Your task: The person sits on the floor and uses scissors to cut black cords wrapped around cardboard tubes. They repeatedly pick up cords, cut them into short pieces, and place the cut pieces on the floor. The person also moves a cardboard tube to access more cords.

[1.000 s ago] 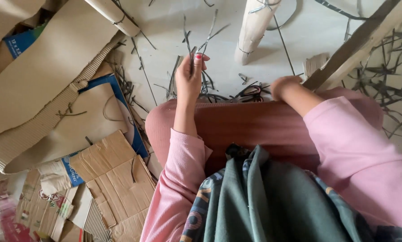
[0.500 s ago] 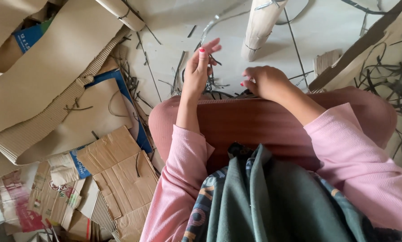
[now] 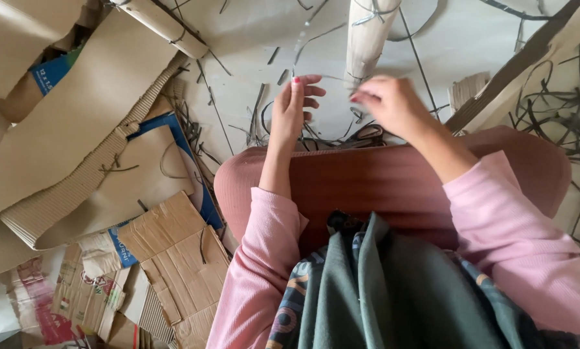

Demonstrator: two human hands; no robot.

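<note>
My left hand (image 3: 294, 108) is raised over my knees, fingers mostly straight, thumb and forefinger pinching a thin grey strip (image 3: 332, 78). The strip runs across to my right hand (image 3: 388, 103), which is blurred and has its fingertips pinched on the other end. Both hands hover above the pale floor, just beyond my legs in reddish trousers (image 3: 380, 184). A tangle of dark strips (image 3: 351, 137) lies on the floor beneath the hands.
Flattened cardboard sheets (image 3: 89, 123) and torn brown pieces (image 3: 173, 258) cover the floor at left. A rolled cardboard tube (image 3: 367, 35) stands ahead, another (image 3: 164, 26) lies at the upper left. More dark strips (image 3: 561, 110) are scattered at right.
My right hand has lifted off my right knee and moved left toward the left hand. Both hands have come closer together, with the thin strip held between them.
</note>
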